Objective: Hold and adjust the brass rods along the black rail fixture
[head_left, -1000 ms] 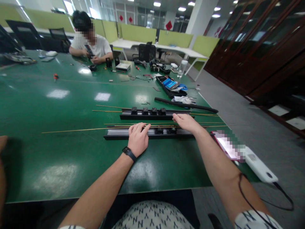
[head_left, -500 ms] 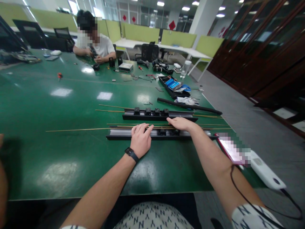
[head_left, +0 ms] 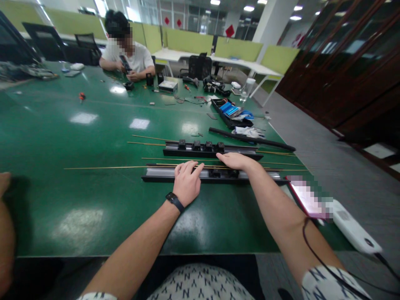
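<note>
My left hand (head_left: 188, 182), with a dark watch on its wrist, lies over the near black channel rail (head_left: 159, 172). Its fingers are apart, their tips by thin brass rods that run along the rail. Farther right, my right hand (head_left: 234, 161) reaches over the same rail; most of its fingers are hidden. Small black blocks (head_left: 215, 172) sit in the channel under it. A long brass rod (head_left: 103, 168) sticks out to the left. Just beyond lies a second rail (head_left: 240, 153) with several black blocks (head_left: 196, 145) on it.
Behind the rails lie a black bar (head_left: 253, 139), gloves (head_left: 250, 132) and a black tray (head_left: 227, 119) with blue items. At right are a phone (head_left: 306, 196) and a white cabled device (head_left: 354, 227). A person (head_left: 128, 62) sits across the green table (head_left: 93, 146); another arm (head_left: 4, 233) shows at left.
The whole view has shifted slightly to the right. Both hands stay at the near rail with almost the same pose.
</note>
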Motion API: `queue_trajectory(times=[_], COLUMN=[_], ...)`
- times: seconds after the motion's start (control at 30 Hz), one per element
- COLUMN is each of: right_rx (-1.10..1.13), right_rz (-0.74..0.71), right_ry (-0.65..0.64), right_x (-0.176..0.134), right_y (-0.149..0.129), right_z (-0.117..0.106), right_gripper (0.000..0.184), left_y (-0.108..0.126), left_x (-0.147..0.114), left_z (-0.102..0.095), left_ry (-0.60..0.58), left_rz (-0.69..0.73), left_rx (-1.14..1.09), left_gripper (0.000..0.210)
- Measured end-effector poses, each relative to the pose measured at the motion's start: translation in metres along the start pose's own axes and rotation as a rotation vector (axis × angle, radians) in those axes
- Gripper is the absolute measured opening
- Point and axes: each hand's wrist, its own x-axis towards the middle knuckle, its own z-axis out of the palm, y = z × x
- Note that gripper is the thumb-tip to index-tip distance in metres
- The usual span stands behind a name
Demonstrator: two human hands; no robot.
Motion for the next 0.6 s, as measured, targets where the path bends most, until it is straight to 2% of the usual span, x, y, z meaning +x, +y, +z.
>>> queue_trajectory(times=[0.2, 0.33, 0.43, 0.6], right_rx=[0.094, 0.097, 0.118, 0.41], right_rz=[-0.119, -0.196, -0.207, -0.189], right_ry=[0.0, 0.035, 0.204, 0.732], right_x=[0.009, 0.006, -0.006, -0.04], right_y=[-0.025, -0.038, -0.038, -0.016], right_z=[0.006, 0.005, 0.005, 0.018], right_gripper=[0.091, 0.082, 0.062, 0.048], left_y=[0.0, 0.0, 0.0, -0.001], left_x=[0.0, -0.001, -0.001, -0.001], left_z=[-0.001, -0.001, -0.001, -0.002], left_ry=[-0.006, -0.011, -0.014, -0.019], left_rz=[0.0, 0.003, 0.006, 0.005], left_rx=[-0.002, 0.003, 0.004, -0.004], left_gripper=[0.047, 0.048, 0.047, 0.047])
